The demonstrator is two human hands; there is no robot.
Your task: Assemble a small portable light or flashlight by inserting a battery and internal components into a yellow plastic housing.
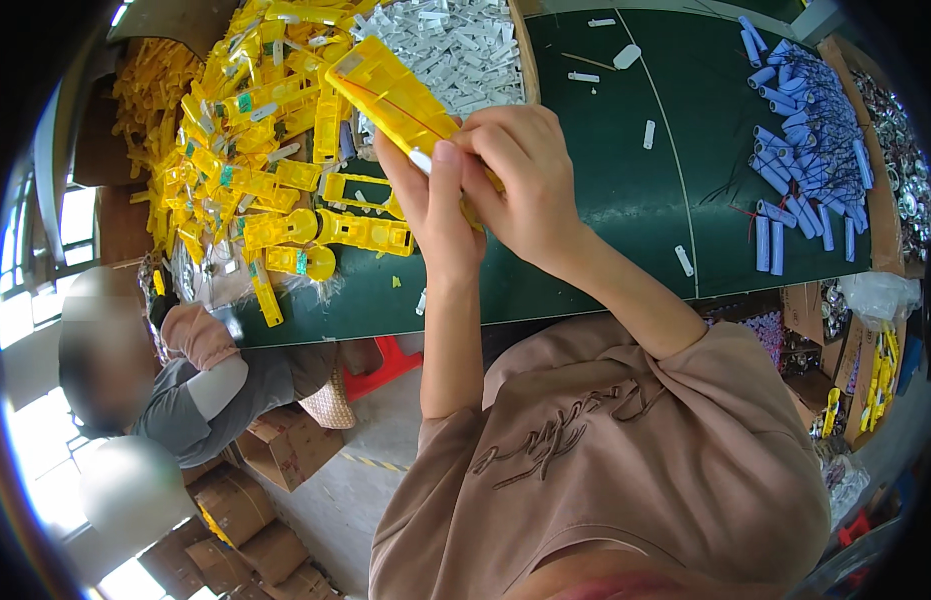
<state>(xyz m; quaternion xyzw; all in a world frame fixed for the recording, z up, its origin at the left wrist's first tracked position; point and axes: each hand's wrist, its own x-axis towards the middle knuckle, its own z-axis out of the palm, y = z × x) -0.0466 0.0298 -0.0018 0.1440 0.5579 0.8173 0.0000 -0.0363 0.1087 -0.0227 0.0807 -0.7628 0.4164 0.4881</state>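
Observation:
A long yellow plastic housing (390,92) is held up over the bench, tilted, with a thin red wire lying along its inside. My left hand (430,205) is closed around its near end, the thumb pressed by a small white part (420,160). From the other side, my right hand (530,180) pinches at the housing with bent fingers; whatever is between the fingertips is hidden. Just beyond and left of my hands lie several yellow housings (370,232) on the green bench, some with round heads.
A box of small white plastic strips (445,55) stands at the far middle. Yellow housings (240,180) are heaped left. Blue cylindrical cells with wires (800,140) lie on the green bench (625,190) at right, beside a carton of shiny parts (890,150). A co-worker (200,390) sits left.

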